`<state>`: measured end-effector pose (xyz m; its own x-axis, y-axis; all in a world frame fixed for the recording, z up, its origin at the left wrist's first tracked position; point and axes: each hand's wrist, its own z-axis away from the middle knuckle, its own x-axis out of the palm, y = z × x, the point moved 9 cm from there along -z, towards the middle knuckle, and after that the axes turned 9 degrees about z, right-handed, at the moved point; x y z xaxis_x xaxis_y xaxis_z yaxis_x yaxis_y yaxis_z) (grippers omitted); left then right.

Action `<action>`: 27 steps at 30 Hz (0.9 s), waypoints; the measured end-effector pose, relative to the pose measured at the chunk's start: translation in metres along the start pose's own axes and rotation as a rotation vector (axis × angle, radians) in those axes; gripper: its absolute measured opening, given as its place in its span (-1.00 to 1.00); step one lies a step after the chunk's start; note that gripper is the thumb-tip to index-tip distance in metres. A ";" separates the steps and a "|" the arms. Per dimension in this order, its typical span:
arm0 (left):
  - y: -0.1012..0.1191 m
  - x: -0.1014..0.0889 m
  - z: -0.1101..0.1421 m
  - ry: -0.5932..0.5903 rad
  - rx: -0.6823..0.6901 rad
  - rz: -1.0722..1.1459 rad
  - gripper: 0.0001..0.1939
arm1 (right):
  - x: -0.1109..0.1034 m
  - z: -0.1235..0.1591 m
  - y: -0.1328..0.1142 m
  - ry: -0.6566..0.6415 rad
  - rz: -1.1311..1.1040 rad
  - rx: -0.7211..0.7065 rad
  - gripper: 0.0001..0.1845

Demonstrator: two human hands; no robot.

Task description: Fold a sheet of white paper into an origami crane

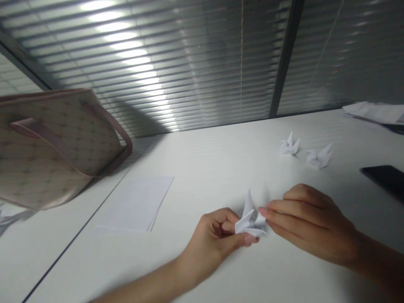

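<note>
A folded white paper crane [249, 221] is pinched between the thumb and fingers of my left hand [217, 240], above the white table. One pointed part of it sticks upward. My right hand [312, 223] comes in from the right with its fingers pressed together, and its fingertips are at the crane's right-hand part. Whatever lies between the right thumb and fingers is partly hidden. Two more paper cranes, one on the left [290, 145] and one on the right [320, 156], stand on the table beyond my right hand.
White paper sheets [135, 204] lie to the left, beside a seam in the table [202, 168]. A patterned handbag [57, 147] with pink handles stands at far left. A dark flat object [386, 179] and some papers [375, 111] are at the right. Blinds [205, 63] rise behind.
</note>
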<state>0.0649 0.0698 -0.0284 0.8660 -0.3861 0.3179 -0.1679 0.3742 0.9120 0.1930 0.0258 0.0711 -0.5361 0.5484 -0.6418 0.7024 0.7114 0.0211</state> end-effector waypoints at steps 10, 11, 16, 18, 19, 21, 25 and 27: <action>0.000 0.001 0.003 0.017 0.076 -0.057 -0.77 | -0.010 -0.010 0.002 0.092 -0.164 0.144 -0.88; 0.001 0.001 0.003 0.019 0.075 -0.047 -0.77 | -0.009 -0.010 0.002 0.083 -0.199 0.147 -0.87; 0.002 -0.001 0.001 0.041 0.062 0.003 -0.72 | 0.000 -0.009 0.008 0.046 -0.366 0.211 -0.75; 0.001 -0.002 0.001 0.043 0.056 0.000 -0.71 | 0.005 -0.007 0.015 0.052 -0.490 0.294 -0.75; 0.001 -0.002 0.001 0.046 0.057 -0.005 -0.70 | 0.009 -0.005 0.019 0.044 -0.560 0.351 -0.77; 0.002 -0.003 0.001 0.047 0.065 -0.026 -0.71 | 0.020 0.001 0.027 0.008 -0.682 0.485 -0.85; 0.004 -0.002 0.000 0.026 0.086 -0.079 -0.74 | 0.041 0.015 0.038 -0.105 -0.800 0.709 -0.95; 0.004 -0.003 -0.001 0.020 0.085 -0.079 -0.74 | 0.047 0.020 0.041 -0.155 -0.825 0.793 -0.95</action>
<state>0.0625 0.0729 -0.0258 0.8872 -0.3943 0.2393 -0.1370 0.2702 0.9530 0.2061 0.0721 0.0260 -0.9444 -0.0532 -0.3245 0.2914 0.3220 -0.9008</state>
